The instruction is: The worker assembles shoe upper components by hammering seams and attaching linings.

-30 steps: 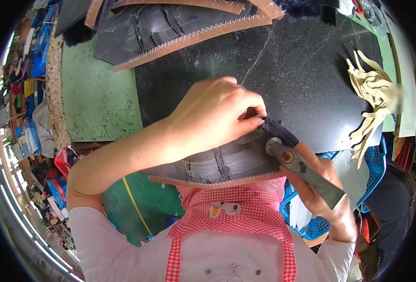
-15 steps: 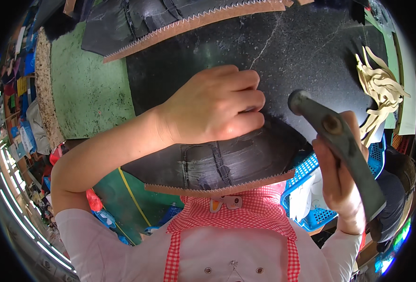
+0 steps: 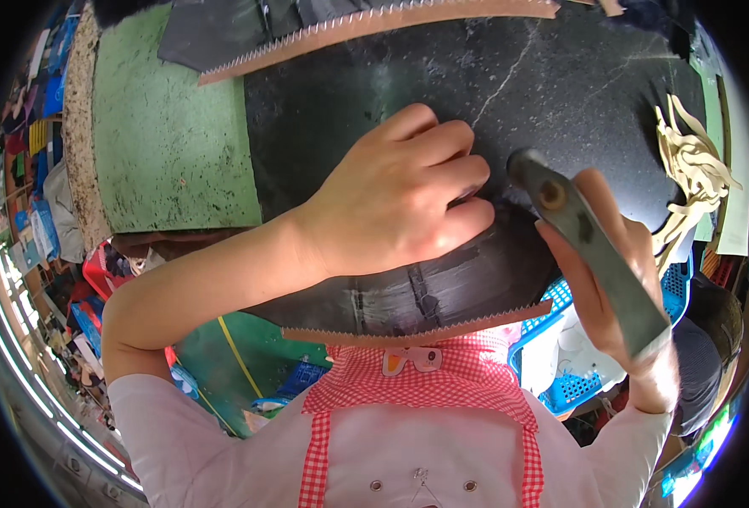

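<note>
Head view: gripping a hammer [image 3: 593, 237] in the right hand [image 3: 637, 262], near the left; holding the left hand [image 3: 417, 195] curled over the dark panel [image 3: 484, 284] at the black work surface's [image 3: 332, 110] near edge, probably for steadiness; impossible to tell whether pinching anything underneath.

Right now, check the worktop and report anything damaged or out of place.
A pale jagged line runs across the black worktop beyond the left hand, like a crack or scratch; I can't tell which. The green board at left is speckled dark, and the cream strips at right lie in a loose tangle.
</note>
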`<state>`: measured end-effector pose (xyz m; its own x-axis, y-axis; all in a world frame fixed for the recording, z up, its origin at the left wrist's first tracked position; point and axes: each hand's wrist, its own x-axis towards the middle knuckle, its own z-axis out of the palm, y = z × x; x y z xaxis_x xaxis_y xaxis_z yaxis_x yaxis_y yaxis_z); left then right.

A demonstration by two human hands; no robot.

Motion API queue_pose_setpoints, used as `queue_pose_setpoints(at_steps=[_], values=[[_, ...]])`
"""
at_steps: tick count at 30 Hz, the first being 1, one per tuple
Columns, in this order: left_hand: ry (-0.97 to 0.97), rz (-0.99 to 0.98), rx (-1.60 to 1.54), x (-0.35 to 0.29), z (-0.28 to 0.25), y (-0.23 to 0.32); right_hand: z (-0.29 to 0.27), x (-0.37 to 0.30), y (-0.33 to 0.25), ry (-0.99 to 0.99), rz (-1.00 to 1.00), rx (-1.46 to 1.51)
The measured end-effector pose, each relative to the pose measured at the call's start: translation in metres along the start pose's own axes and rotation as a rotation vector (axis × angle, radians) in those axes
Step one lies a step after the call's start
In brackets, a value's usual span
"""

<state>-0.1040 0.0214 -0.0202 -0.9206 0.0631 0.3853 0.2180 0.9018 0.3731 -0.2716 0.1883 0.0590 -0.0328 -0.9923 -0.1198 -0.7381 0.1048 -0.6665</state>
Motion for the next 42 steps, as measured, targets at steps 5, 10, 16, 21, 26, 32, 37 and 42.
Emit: queue_pose_setpoints(at_steps=[5, 10, 16, 21, 26, 32, 37, 42], values=[[0.055, -0.192, -0.095, -0.008, -0.005, -0.001, 0.008, -0.003, 0.000, -0.175, 0.166, 0.017], [0.138, -0.237, -0.028, -0.020, 0.009, 0.015, -0.002, 0.006, 0.001, -0.051, 0.045, -0.032], [0.120, -0.417, 0.080, -0.023, -0.010, 0.019, 0.005, 0.000, -0.002, -0.191, 0.162, 0.084], [0.101, -0.480, -0.176, -0.030, 0.002, 0.028, 0.001, 0.004, 0.001, -0.062, 0.105, 0.149], [0.076, -0.460, -0.148, -0.025, 0.002, 0.030, 0.007, 0.002, 0.001, -0.118, 0.079, 0.074], [0.122, -0.520, 0.000, -0.024, -0.004, 0.033, -0.014, 0.016, -0.005, 0.116, -0.103, 0.041], [0.131, -0.513, -0.118, -0.032, 0.003, 0.032, -0.003, -0.003, -0.005, 0.100, -0.001, 0.168], [0.086, -0.385, -0.007, -0.029, 0.005, 0.034, 0.006, 0.009, -0.007, -0.224, 0.063, 0.058]])
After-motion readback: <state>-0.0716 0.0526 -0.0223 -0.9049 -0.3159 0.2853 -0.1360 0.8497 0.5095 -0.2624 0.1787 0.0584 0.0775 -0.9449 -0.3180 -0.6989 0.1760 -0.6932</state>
